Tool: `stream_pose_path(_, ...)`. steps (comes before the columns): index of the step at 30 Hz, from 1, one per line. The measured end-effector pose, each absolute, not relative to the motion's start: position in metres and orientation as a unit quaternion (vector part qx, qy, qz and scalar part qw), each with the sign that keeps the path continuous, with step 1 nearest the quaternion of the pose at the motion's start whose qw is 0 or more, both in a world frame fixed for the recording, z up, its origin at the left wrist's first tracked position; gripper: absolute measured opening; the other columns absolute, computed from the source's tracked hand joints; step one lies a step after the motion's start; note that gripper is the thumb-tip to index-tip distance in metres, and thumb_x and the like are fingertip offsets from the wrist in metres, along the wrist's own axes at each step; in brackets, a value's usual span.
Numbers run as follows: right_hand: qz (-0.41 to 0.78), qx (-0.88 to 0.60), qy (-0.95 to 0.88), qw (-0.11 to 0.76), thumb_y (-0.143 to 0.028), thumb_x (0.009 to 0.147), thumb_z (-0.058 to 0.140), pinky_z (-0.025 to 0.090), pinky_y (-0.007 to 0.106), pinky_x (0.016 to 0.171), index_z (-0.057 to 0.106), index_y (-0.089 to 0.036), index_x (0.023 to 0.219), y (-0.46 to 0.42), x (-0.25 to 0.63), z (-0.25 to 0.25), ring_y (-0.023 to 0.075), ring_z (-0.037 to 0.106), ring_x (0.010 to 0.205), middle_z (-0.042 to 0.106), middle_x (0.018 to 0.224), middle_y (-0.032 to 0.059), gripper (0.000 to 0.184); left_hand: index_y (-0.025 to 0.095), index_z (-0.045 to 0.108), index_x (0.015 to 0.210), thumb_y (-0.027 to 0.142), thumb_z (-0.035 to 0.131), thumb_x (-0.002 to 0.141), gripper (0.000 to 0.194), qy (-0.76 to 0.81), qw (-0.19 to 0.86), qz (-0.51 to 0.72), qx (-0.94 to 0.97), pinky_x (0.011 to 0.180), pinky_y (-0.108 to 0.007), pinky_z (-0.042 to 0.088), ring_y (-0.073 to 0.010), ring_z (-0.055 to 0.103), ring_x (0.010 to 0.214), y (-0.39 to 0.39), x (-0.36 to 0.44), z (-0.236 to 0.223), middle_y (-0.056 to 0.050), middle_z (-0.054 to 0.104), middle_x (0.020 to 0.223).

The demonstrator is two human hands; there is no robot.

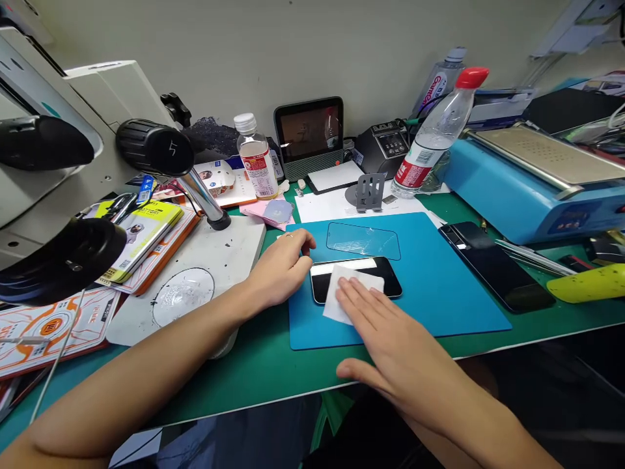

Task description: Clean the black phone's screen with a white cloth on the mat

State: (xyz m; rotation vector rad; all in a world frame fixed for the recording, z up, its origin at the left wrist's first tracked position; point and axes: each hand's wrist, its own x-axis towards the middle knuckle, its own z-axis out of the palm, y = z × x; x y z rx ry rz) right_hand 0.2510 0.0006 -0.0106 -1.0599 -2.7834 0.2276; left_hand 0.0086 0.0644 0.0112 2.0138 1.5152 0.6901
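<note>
On the blue mat (430, 306) lies a smartphone (392, 280) with a dark, glossy screen, face up. My right hand (385, 332) is spread flat, its fingertips pressing a white wipe (336, 306) onto the screen, with the thumb held apart. At the phone's left end, my left hand (286, 267) rests with curled fingers, the thumb by the phone's corner. What lies inside its fingers is hidden. Just behind the phone is a clear screen protector or glass sheet (364, 241) with a dark outline.
A microscope (151, 146) on a pale base (234, 247) stands left, beside stacked boxes (141, 234). Two bottles, one white-capped (256, 159) and one red-capped (430, 150), stand behind. Right are another dark phone (493, 267), tweezers (532, 258) and a blue machine (517, 195).
</note>
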Motion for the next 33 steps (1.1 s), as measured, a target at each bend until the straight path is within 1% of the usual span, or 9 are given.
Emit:
stream_pose_path(4, 0.099, -0.417, -0.902, 0.056, -0.076, 0.094, 0.041, 0.035, 0.058, 0.123, 0.031, -0.001, 0.16, 0.016, 0.235, -0.007, 0.0376, 0.027, 0.156, 0.025, 0.168, 0.0238, 0.1, 0.025, 0.04, 0.085, 0.019, 0.039, 0.086, 0.006, 0.595, 0.222, 0.237, 0.735, 0.068, -0.039, 0.043, -0.023, 0.054, 0.078, 0.065, 0.008, 0.013, -0.002, 0.058, 0.082)
stream_pose_path(7, 0.14, -0.412, -0.899, 0.045, -0.081, 0.091, 0.04, 0.028, 0.057, 0.126, 0.029, 0.004, 0.159, 0.023, 0.204, -0.003, 0.0377, 0.02, 0.158, 0.02, 0.168, 0.0252, 0.109, 0.025, 0.039, 0.082, 0.018, 0.038, 0.089, 0.01, 0.605, 0.175, 0.177, 0.756, 0.068, -0.039, 0.043, -0.0244, 0.056, 0.078, 0.067, 0.005, 0.009, -0.003, 0.058, 0.08)
stream_pose_path(9, 0.16, -0.393, -0.904, 0.051, -0.082, 0.091, 0.039, 0.025, 0.054, 0.128, 0.027, 0.003, 0.16, 0.02, 0.19, -0.002, 0.0361, 0.017, 0.158, 0.016, 0.169, 0.024, 0.11, 0.025, 0.042, 0.083, 0.016, 0.039, 0.09, 0.011, 0.597, 0.163, 0.15, 0.771, 0.07, -0.04, 0.045, -0.0256, 0.059, 0.082, 0.069, 0.003, 0.006, -0.004, 0.062, 0.083)
stream_pose_path(15, 0.122, -0.331, -0.934, 0.056, -0.081, 0.091, 0.038, 0.036, 0.053, 0.124, 0.033, -0.002, 0.16, -0.005, 0.225, -0.007, 0.0347, 0.026, 0.156, 0.023, 0.168, 0.0205, 0.105, 0.023, 0.053, 0.088, 0.013, 0.04, 0.089, 0.016, 0.569, 0.16, 0.128, 0.797, 0.081, -0.043, 0.048, -0.0283, 0.061, 0.094, 0.069, 0.004, 0.001, -0.007, 0.068, 0.094)
stream_pose_path(18, 0.077, -0.348, -0.932, 0.069, -0.078, 0.093, 0.041, 0.038, 0.053, 0.122, 0.03, -0.005, 0.162, -0.002, 0.257, -0.014, 0.0334, 0.028, 0.156, 0.025, 0.169, 0.0195, 0.1, 0.022, 0.056, 0.09, 0.012, 0.04, 0.09, 0.018, 0.561, 0.165, 0.125, 0.801, 0.083, -0.043, 0.048, -0.0283, 0.061, 0.094, 0.069, 0.005, 0.002, -0.008, 0.069, 0.096)
stream_pose_path(22, 0.065, -0.43, -0.899, 0.057, -0.078, 0.093, 0.04, 0.034, 0.057, 0.123, 0.028, -0.003, 0.162, 0.017, 0.255, -0.016, 0.0363, 0.025, 0.157, 0.022, 0.169, 0.0232, 0.103, 0.023, 0.053, 0.086, 0.014, 0.039, 0.09, 0.017, 0.558, 0.171, 0.136, 0.801, 0.079, -0.042, 0.047, -0.0268, 0.06, 0.088, 0.067, 0.007, 0.005, -0.006, 0.067, 0.09)
stream_pose_path(25, 0.084, -0.459, -0.883, 0.054, -0.087, 0.086, 0.04, 0.028, 0.061, 0.125, 0.03, 0.009, 0.157, 0.026, 0.219, -0.012, 0.0424, 0.017, 0.157, 0.016, 0.166, 0.0316, 0.12, 0.024, 0.049, 0.084, 0.017, 0.038, 0.092, 0.015, 0.558, 0.184, 0.175, 0.79, 0.077, -0.041, 0.046, -0.0255, 0.058, 0.084, 0.065, 0.007, 0.007, -0.005, 0.064, 0.086)
stream_pose_path(29, 0.115, -0.439, -0.89, 0.055, -0.09, 0.084, 0.037, 0.022, 0.056, 0.128, 0.024, 0.01, 0.158, 0.018, 0.181, -0.009, 0.0406, 0.012, 0.158, 0.012, 0.167, 0.0306, 0.126, 0.024, 0.045, 0.083, 0.019, 0.038, 0.091, 0.012, 0.555, 0.206, 0.219, 0.776, 0.076, -0.04, 0.045, -0.024, 0.057, 0.082, 0.065, 0.005, 0.008, -0.003, 0.062, 0.084)
stream_pose_path(33, 0.106, -0.38, -0.917, 0.058, -0.088, 0.086, 0.037, 0.03, 0.054, 0.126, 0.029, 0.006, 0.159, -0.004, 0.197, -0.011, 0.0388, 0.019, 0.157, 0.017, 0.167, 0.0274, 0.119, 0.024, 0.044, 0.081, 0.018, 0.038, 0.09, 0.013, 0.552, 0.212, 0.22, 0.776, 0.075, -0.04, 0.043, -0.0239, 0.055, 0.081, 0.066, 0.005, 0.007, -0.003, 0.061, 0.083)
